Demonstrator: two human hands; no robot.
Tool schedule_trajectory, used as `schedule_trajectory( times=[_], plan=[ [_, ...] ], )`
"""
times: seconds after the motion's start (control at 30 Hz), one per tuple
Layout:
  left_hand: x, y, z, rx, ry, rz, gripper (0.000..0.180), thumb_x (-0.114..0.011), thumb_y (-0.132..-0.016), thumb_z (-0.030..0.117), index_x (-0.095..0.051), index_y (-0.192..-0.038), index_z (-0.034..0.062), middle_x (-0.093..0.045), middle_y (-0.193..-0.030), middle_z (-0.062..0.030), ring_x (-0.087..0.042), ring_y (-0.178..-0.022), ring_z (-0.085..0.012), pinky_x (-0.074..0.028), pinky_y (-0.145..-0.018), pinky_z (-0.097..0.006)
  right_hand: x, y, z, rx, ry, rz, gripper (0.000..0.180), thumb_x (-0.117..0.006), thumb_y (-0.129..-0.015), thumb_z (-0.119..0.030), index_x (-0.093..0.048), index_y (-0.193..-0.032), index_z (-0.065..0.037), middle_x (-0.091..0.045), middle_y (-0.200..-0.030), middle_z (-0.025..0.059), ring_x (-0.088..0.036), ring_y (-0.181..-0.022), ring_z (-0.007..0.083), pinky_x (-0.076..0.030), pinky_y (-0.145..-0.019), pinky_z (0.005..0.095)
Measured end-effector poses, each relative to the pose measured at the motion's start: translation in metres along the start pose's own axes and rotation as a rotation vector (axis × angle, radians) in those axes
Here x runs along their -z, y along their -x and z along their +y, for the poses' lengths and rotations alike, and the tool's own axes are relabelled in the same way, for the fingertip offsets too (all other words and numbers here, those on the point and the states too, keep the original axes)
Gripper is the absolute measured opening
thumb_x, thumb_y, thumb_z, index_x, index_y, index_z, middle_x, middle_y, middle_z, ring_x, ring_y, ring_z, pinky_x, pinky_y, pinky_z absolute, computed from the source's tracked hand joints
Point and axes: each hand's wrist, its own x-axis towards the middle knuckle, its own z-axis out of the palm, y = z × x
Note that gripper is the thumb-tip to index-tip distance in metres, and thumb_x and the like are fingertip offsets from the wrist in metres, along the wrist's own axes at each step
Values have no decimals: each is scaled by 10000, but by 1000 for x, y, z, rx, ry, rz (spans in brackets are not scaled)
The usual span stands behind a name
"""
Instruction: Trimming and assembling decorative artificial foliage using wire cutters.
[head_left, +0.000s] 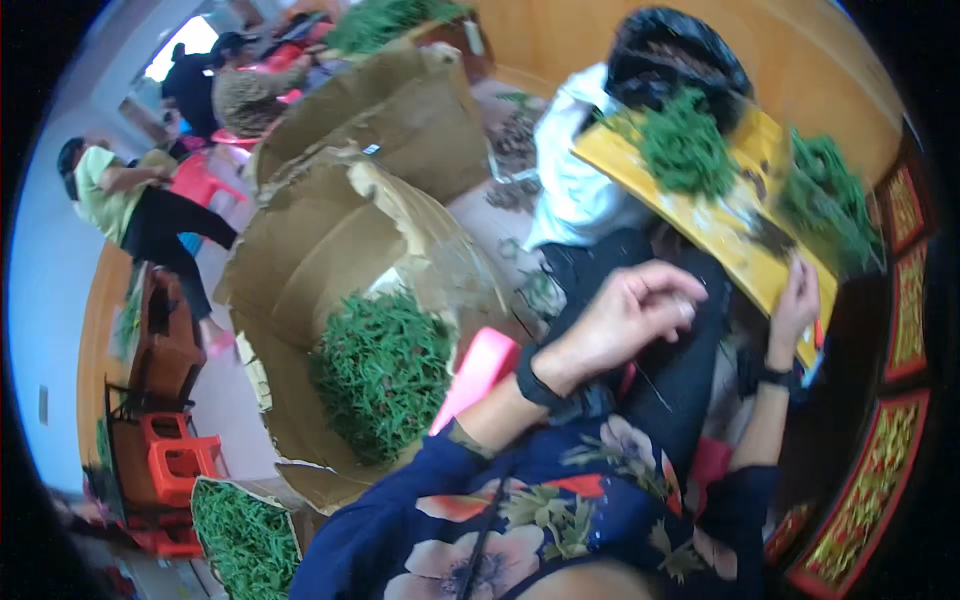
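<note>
Green sprigs (685, 150) lie on a yellow desk (715, 235). Left hand (632, 315) curls half-open, seemingly empty; right hand (793, 312) has bent fingers, hold unclear.

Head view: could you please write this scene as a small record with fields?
Left hand: above the dark trousers, fingers bent; grip unclear
Right hand: at the edge of the yellow board, near a blurred dark item; grip unclear
On board: green leafy clump
Beyond board: black bag
At left: open cardboard box with green leafy pieces inside
</note>
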Motion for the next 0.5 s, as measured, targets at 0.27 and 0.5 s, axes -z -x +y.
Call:
schedule_trajectory(
  times=[0.27,0.5],
  plan=[
    [4,-5,4,-1,-65,182,456,-634,-755,-40,-495,-1185,23,-578,-909,-24,-576,-800,-90,-495,-682,-211,-28,8,-65,100,-220,-23,145,-562,-879,-111,-636,-961,-18,-616,-807,-10,-514,-715,44,-413,-628,183],
    [-3,-14,-10,-130,-118,277,500,-685,-703,-69,-501,-1164,-7,-576,-924,-31,-577,-805,-97,-485,-724,-215,-24,45,-126,279,-328,-200,103,-580,-851,-69,-644,-923,-32,-566,-659,-35,-438,-546,2,-339,-476,162]
  ],
)
